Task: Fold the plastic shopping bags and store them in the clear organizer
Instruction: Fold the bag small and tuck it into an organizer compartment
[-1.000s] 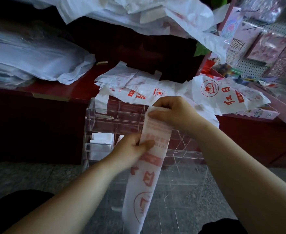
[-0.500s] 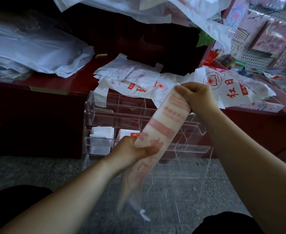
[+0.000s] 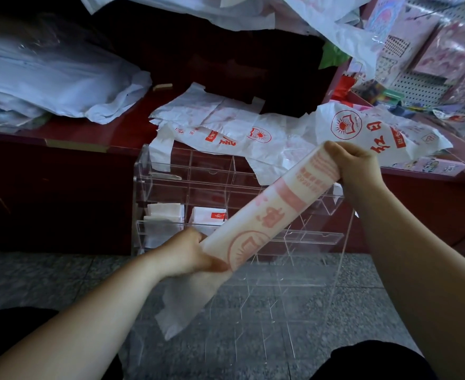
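Note:
A white plastic bag with red print [image 3: 269, 212], folded into a long narrow strip, stretches diagonally in front of the clear organizer [image 3: 154, 185]. My right hand [image 3: 354, 165] grips its upper end. My left hand [image 3: 184, 256] grips it lower down, and the handle end [image 3: 182, 305] hangs loose below that hand. The organizer stands on the floor against a red counter; two of its left compartments hold folded white bags [image 3: 165, 215]. More unfolded printed bags [image 3: 236, 127] lie on the counter behind it.
A heap of white bags and wrapped sheets [image 3: 50, 78] fills the counter's left side. More white plastic [image 3: 321, 20] hangs from above. Pink packaged goods on a pegboard [image 3: 428, 56] stand at the right. The floor [image 3: 47, 272] is grey stone. My dark-clothed knees show at the bottom.
The strip has swung from hanging nearly straight down to a taut diagonal. My right hand rose to the right, my left hand slid down the strip toward me.

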Available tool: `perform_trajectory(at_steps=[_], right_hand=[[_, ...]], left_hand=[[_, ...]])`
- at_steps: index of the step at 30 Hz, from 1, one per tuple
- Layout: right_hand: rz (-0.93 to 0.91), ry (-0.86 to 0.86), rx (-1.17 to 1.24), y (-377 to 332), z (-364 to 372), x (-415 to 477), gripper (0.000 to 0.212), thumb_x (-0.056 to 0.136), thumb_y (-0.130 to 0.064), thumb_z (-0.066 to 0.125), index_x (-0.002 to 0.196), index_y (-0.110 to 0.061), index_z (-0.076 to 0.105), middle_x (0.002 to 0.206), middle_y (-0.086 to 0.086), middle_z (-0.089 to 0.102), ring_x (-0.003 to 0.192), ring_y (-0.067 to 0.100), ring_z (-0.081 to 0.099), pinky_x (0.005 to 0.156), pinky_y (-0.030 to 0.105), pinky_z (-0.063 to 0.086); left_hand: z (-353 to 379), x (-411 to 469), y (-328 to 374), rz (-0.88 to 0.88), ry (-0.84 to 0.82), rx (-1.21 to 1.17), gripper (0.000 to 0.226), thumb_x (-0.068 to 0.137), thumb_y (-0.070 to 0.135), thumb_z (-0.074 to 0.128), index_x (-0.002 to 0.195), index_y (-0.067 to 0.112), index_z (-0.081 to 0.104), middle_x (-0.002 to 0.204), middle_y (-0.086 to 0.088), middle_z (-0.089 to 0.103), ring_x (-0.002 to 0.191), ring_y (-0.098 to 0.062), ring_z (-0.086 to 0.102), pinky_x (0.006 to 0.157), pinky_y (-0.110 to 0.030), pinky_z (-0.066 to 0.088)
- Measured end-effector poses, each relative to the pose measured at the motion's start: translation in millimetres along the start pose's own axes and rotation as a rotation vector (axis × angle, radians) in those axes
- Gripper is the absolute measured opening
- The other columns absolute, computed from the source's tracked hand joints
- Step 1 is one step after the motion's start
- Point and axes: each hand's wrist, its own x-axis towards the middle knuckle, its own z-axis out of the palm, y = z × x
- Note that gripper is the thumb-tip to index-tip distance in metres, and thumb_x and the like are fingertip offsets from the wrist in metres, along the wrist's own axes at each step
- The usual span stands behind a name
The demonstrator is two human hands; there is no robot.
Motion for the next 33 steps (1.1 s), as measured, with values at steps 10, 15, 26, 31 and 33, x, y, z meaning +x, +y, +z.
perform_trajectory(at_steps=[10,15,26,31,33], right_hand=[[-0.036,-0.157,0.117,-7,19,-4,0.017,0.09,-0.015,0.054,0.074,-0.015,0.06,0.049,-0.009,0.06,0.044,0.0,0.057,0.047,0.016,0.049],[0.03,-0.2,0.214,6,38,-4,0.011,0.094,-0.019,0.048,0.087,-0.011,0.051,0.077,0.005,0.057,0.057,0.009,0.062,0.055,0.024,0.052],[0.391,-0.543,0.009,78,71,-94,0.029,0.089,-0.031,0.054,0.108,-0.009,0.055,0.091,0.004,0.064,0.074,0.014,0.058,0.066,0.027,0.045],[0.444,-0.688,0.064,105,69,-121,0.012,0.09,-0.027,0.053,0.089,-0.02,0.063,0.094,0.002,0.067,0.088,0.017,0.063,0.086,0.031,0.05],[0.459,-0.682,0.087,109,70,-124,0.016,0.091,-0.024,0.053,0.088,-0.015,0.066,0.089,0.002,0.068,0.08,0.013,0.064,0.079,0.024,0.051]], left_hand=[[20,10,9,0.055,-0.118,-0.506,0.006,0.08,0.017,0.068,0.077,0.02,0.065,0.065,0.01,0.069,0.061,-0.003,0.063,0.062,-0.017,0.05],[26,16,14,0.002,0.04,-0.635,0.01,0.081,0.008,0.066,0.072,0.013,0.066,0.058,0.008,0.066,0.058,-0.009,0.061,0.056,-0.016,0.048],[25,20,15,0.004,0.309,-0.701,0.014,0.083,0.015,0.064,0.069,0.019,0.063,0.051,0.009,0.065,0.053,-0.01,0.063,0.054,-0.022,0.05],[31,22,16,-0.088,0.196,-0.924,0.011,0.087,0.014,0.058,0.078,0.016,0.064,0.058,0.006,0.069,0.053,-0.007,0.066,0.047,-0.019,0.052],[32,23,16,-0.112,0.158,-0.972,0.01,0.087,0.014,0.057,0.08,0.014,0.064,0.06,0.005,0.07,0.054,-0.008,0.067,0.049,-0.02,0.052]])
